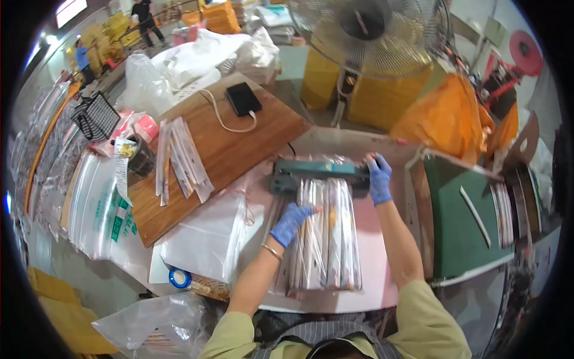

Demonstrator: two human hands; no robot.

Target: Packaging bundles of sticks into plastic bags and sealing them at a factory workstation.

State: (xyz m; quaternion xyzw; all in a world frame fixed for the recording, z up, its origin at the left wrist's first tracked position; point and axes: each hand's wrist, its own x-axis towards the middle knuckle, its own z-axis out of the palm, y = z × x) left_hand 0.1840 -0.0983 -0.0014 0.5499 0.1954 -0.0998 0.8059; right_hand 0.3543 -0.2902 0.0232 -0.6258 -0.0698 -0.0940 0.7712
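A green heat sealer (321, 169) stands in a pale tray-like work surface in front of me. A clear plastic bag (327, 239), packed with several long, slim wrapped pieces, lies with its far end at the sealer's jaw. My left hand (290, 223), in a blue glove with bare fingertips, grips the left side of this bag near its far end. At the sealer's right end, my right hand (379, 179), gloved the same way, is closed round the tip of its upper arm. Whether the bag's mouth lies inside the jaw is hidden.
Left of the bag lies a stack of clear plastic bags (200, 242), beside a blue tape roll (179, 277). A wooden board (239, 140) carries a black phone (243, 99) on a white cable and several slim packets (182, 158). A fan (365, 33) stands beyond; a green-lined tray (457, 215) sits right.
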